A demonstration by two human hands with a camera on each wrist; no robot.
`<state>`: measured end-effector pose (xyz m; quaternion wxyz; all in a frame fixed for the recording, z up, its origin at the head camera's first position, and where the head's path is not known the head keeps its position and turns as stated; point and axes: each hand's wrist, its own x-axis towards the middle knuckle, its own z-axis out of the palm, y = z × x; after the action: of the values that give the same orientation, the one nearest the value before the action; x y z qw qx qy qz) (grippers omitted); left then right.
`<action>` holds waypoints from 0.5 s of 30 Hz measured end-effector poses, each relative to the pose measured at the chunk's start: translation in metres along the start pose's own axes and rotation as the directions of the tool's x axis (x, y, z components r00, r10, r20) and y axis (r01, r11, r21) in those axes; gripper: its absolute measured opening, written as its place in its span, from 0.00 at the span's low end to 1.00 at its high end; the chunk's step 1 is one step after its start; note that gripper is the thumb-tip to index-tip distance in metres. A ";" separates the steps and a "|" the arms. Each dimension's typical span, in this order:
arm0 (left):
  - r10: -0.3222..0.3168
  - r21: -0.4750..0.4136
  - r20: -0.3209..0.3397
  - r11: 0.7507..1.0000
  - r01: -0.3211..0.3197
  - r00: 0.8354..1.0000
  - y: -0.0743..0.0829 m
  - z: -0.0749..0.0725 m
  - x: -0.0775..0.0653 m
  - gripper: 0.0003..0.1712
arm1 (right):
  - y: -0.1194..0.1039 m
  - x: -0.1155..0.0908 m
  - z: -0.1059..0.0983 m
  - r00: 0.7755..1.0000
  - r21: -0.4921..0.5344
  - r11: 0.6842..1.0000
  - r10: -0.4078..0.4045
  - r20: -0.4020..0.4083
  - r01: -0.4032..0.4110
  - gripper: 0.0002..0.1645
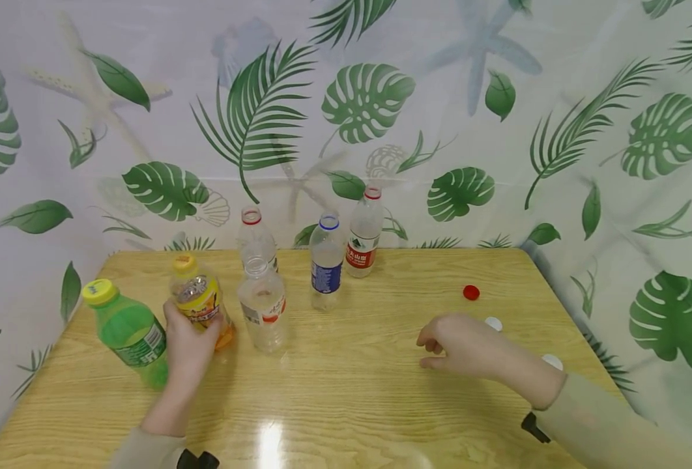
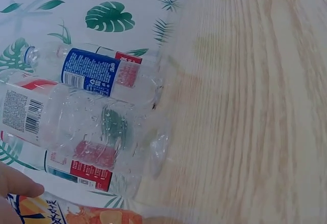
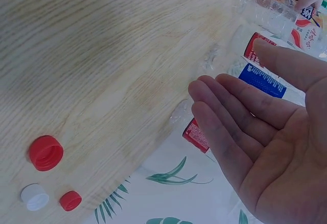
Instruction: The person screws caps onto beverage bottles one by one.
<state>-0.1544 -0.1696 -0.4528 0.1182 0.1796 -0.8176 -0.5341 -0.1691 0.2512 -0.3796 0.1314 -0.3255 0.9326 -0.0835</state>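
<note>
Closest to me, two pale sleeves reach in over the wood-grain surface, the left one and the right one, each with a small dark device at the wrist. By the right wrist lies a white cap, partly covered by the arm.

A little further in, the right hand hovers over the surface, holding nothing; its fingers are slightly bent and the thumb stands well apart from them. Across on the left side, a green bottle with a yellow-green cap stands just beside the left hand. That hand's fingers and thumb are curled round an orange-labelled bottle with a yellow cap; I can't tell whether its base is lifted. Near it, to the right, stands an uncapped clear bottle with a fruit label.

Past the right hand lie another white cap, a larger red cap seen from the right wrist, and, further off, a small red cap.

Deeper in, a blue-labelled bottle with a blue neck ring stands open. A red-ringed bottle is partly hidden behind the fruit-labelled one, and a red-labelled bottle, also uncapped, stands near the far edge. Behind everything hangs a white backdrop printed with green leaves and starfish.
</note>
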 end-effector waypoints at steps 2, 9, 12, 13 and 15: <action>0.003 -0.032 -0.056 0.999 -0.005 0.998 -0.001 0.006 0.003 0.48 | 0.000 0.000 0.001 1.000 0.001 1.000 -0.002 -0.002 0.002 0.15; -0.011 -0.174 -0.217 0.984 -0.027 0.976 -0.004 0.020 0.013 0.49 | 0.001 -0.002 0.003 1.000 0.017 1.000 -0.019 -0.011 0.019 0.12; -0.031 -0.225 -0.281 0.974 -0.035 0.959 -0.003 0.025 0.017 0.50 | 0.002 -0.003 0.004 0.999 0.014 0.999 -0.039 -0.017 0.039 0.12; -0.042 -0.237 -0.298 0.971 -0.031 0.954 -0.003 0.026 0.018 0.51 | 0.002 -0.003 0.004 0.999 0.013 0.999 -0.043 -0.018 0.044 0.12; -0.063 -0.254 -0.332 0.967 -0.025 0.941 -0.002 0.029 0.021 0.52 | 0.003 -0.003 0.005 0.999 0.014 0.999 -0.044 -0.016 0.044 0.12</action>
<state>-0.1840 -0.1550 -0.4658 0.2733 0.2597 -0.7080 -0.5972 -0.1675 0.2549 -0.3842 0.1247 -0.3442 0.9256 -0.0958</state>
